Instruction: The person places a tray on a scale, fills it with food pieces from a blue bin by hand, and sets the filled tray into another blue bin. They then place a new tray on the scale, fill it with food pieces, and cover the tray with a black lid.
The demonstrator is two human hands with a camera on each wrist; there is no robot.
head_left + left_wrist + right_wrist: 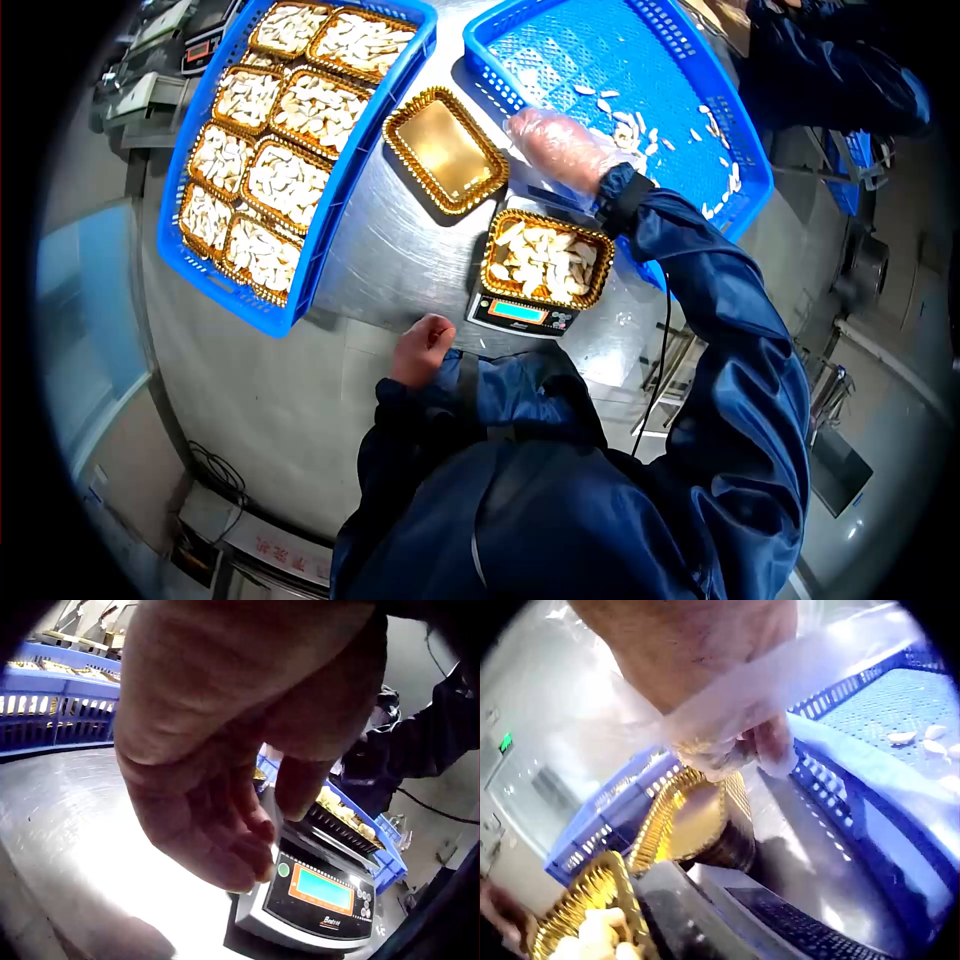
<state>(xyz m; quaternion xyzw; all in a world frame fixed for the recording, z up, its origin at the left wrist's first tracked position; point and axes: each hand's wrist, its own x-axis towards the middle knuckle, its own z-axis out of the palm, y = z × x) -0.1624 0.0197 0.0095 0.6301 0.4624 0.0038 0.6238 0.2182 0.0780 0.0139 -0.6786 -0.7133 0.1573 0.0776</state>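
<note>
"What's nearest?"

"The left hand (217, 735), its fingers curled loosely beside the scale (289, 911); whether they touch it, I can't tell."

"And on the scale?"

"A tray (346, 831) of pale pieces (330, 801), on the far side of the lit display (322, 891)."

"Farther off?"

"A blue basket (60, 712) at the far left of the metal table (67, 817), and a dark sleeve (427, 742) at the right."
</note>
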